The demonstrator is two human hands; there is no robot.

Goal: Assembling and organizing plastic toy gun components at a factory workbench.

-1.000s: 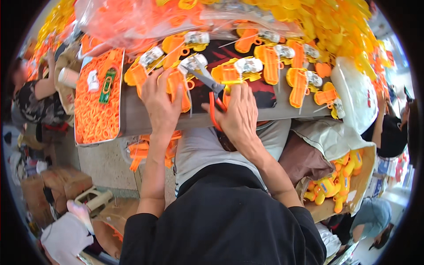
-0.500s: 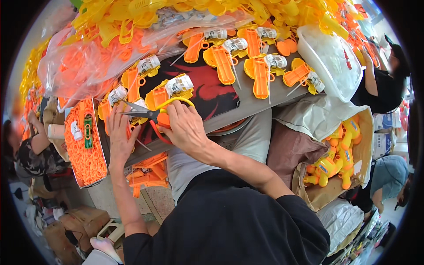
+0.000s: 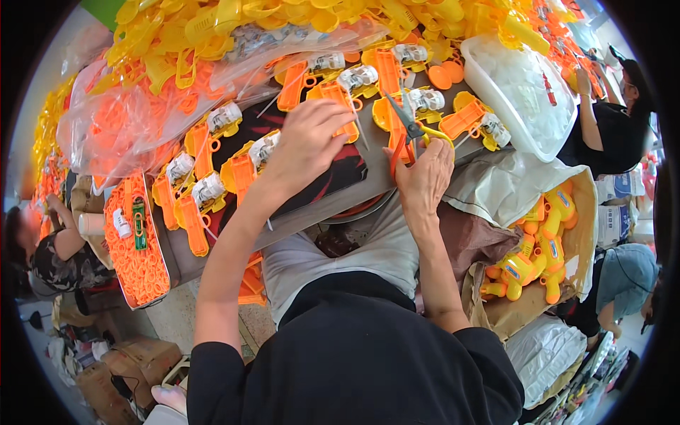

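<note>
Gripping the orange-handled scissors (image 3: 405,134), your right hand (image 3: 425,177) had its fingers through the loops, blades pointing up toward the upper middle of the frame, tips just beside a yellow-and-orange toy piece (image 3: 425,103). Your left hand (image 3: 308,145) was closed down on an orange toy part (image 3: 333,99) at the centre, fingertips pressing it against the dark counter (image 3: 340,177).

Compared with half a second earlier, the scissors had swung from lying across between your hands, points to the left, to standing nearly upright, and your hands had drawn apart; the left had moved onto another piece further up the row. I would judge that one snip was over and you were lining up on the next toy.

More orange-and-yellow toys with clear motor housings (image 3: 212,191) lay in a row toward the left of the frame, a bag of loose orange parts (image 3: 113,134) at upper left, a white tub (image 3: 524,106) at upper right, and finished yellow toys (image 3: 531,262) in a sack at right. Another person (image 3: 609,134) worked at the far right edge.
</note>
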